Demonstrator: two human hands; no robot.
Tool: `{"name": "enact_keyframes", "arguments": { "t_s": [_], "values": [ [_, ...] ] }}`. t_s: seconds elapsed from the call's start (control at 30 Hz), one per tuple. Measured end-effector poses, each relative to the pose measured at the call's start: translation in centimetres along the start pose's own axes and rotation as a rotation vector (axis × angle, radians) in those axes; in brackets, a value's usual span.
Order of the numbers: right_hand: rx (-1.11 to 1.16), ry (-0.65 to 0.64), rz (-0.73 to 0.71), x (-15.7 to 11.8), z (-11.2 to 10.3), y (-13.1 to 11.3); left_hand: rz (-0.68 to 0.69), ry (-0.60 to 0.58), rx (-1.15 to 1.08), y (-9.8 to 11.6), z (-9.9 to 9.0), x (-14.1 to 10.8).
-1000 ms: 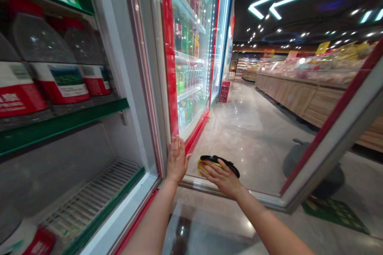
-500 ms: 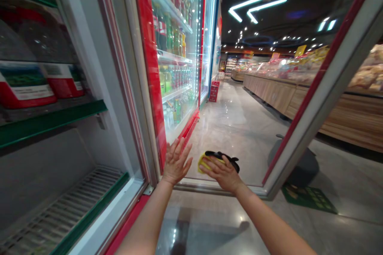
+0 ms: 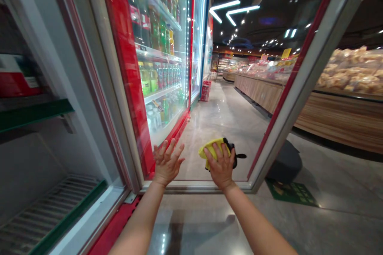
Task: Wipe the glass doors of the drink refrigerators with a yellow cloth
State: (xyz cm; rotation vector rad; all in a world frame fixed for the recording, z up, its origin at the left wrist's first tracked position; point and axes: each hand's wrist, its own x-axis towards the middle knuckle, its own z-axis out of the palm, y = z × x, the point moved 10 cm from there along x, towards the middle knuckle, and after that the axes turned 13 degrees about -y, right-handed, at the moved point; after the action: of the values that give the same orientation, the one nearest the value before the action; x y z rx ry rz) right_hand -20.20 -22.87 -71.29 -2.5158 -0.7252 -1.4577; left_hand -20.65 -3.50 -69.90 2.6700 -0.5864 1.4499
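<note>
My right hand [image 3: 221,167] presses a yellow cloth with black edging [image 3: 213,149] flat against the lower part of a glass door. Its fingers are spread over the cloth, and a black strap-like end sticks out to the right. My left hand [image 3: 168,164] is open with fingers spread, at the glass near the door's lower left, holding nothing. Whether its palm touches the glass I cannot tell. The door [image 3: 203,185] stands open, with a metal frame and a red inner strip.
To the left is the open cooler interior with a green-edged shelf [image 3: 36,113] and a wire rack [image 3: 56,203]. Through the glass, a red drinks fridge [image 3: 119,59] holds bottles. A grey bin-like object [image 3: 285,163] stands beyond the door frame, near wooden display counters [image 3: 338,117].
My view has turned a little to the right. My right hand has moved the cloth slightly up and right across the glass. My left hand stays open near the same spot.
</note>
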Motion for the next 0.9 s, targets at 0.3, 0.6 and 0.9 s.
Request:
{"name": "enact_keyframes", "arguments": {
  "t_s": [0.3,0.6,0.9],
  "values": [
    [-0.001,-0.106,-0.181,2.2,1.8,1.3,-0.054,-0.048,0.082,0.5,0.4,0.8],
    [0.024,-0.266,-0.200,-3.1,4.6,2.5,-0.030,-0.101,0.053,2.4,1.1,2.0],
    [-0.031,-0.137,0.303,-3.7,3.9,9.2,0.019,-0.156,-0.035,4.4,2.9,3.4]
  ]
}}
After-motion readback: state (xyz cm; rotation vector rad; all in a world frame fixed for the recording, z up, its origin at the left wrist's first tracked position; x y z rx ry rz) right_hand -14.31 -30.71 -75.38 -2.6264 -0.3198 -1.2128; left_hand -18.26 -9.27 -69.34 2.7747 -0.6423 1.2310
